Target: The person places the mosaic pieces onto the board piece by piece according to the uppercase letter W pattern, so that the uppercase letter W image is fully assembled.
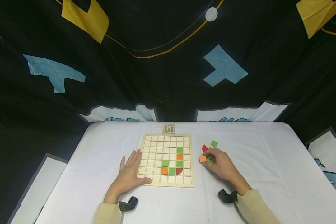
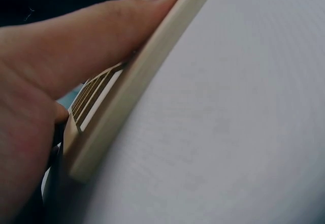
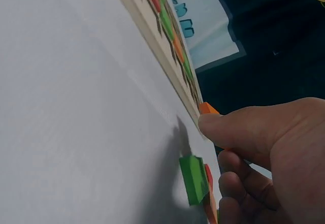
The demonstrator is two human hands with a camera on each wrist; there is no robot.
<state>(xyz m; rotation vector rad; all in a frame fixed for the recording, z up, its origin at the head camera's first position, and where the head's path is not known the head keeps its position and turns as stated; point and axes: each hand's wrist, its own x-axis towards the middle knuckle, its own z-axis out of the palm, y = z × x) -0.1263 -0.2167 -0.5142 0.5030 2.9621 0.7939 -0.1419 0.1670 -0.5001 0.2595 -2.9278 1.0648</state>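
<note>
A wooden grid board [image 1: 168, 184] lies on the white table, with several green and orange square tiles and one red quarter-round tile [image 1: 179, 171] set in its lower right cells. My left hand [image 1: 130, 174] rests along the board's left edge, fingers straight and thumb over the front left corner. To the right of the board, my right hand [image 1: 222, 165] pinches an orange square tile [image 1: 202, 159] between thumb and fingers. In the right wrist view, a green tile [image 3: 194, 180] lies on the table below that hand.
Beyond the right hand lie another green tile [image 1: 214, 143] and a red quarter-round tile [image 1: 204, 147], with an orange one partly hidden by the fingers. A small printed grid card [image 1: 169, 128] sits behind the board. A dark patterned cloth [image 1: 168, 84] hangs behind the table.
</note>
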